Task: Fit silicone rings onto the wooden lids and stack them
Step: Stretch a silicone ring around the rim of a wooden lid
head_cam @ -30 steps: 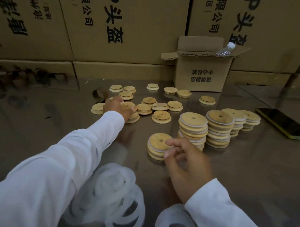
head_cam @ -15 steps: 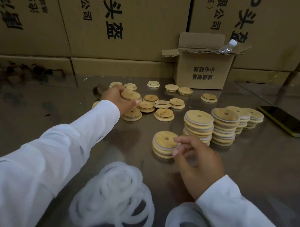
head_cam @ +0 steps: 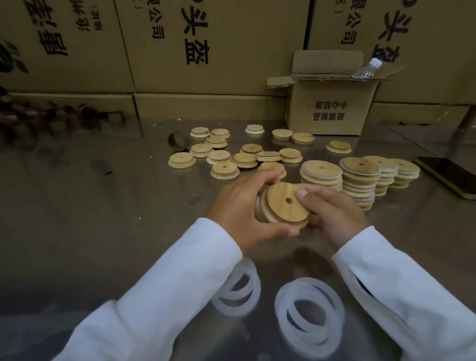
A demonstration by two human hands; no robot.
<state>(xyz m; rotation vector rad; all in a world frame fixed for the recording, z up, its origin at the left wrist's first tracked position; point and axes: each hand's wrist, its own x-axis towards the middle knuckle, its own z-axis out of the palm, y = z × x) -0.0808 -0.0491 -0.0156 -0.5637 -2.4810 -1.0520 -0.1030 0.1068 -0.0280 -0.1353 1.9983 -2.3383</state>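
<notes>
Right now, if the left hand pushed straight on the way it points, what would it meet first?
The left hand, gripping the held lid, would likely meet the loose lid just beyond its fingers, left of the nearest stack; depth is unclear.

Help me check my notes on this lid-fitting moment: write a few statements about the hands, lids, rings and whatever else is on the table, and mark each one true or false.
1. The left hand and right hand both grip one wooden lid. True.
2. That lid has a hole in it. True.
3. The phone lies left of the lid stacks. False: it lies to their right.
4. The silicone rings lie on the table, nearer the person than the hands. True.
5. The cardboard box is sealed. False: its flaps are open and a bottle shows at its top.
</notes>
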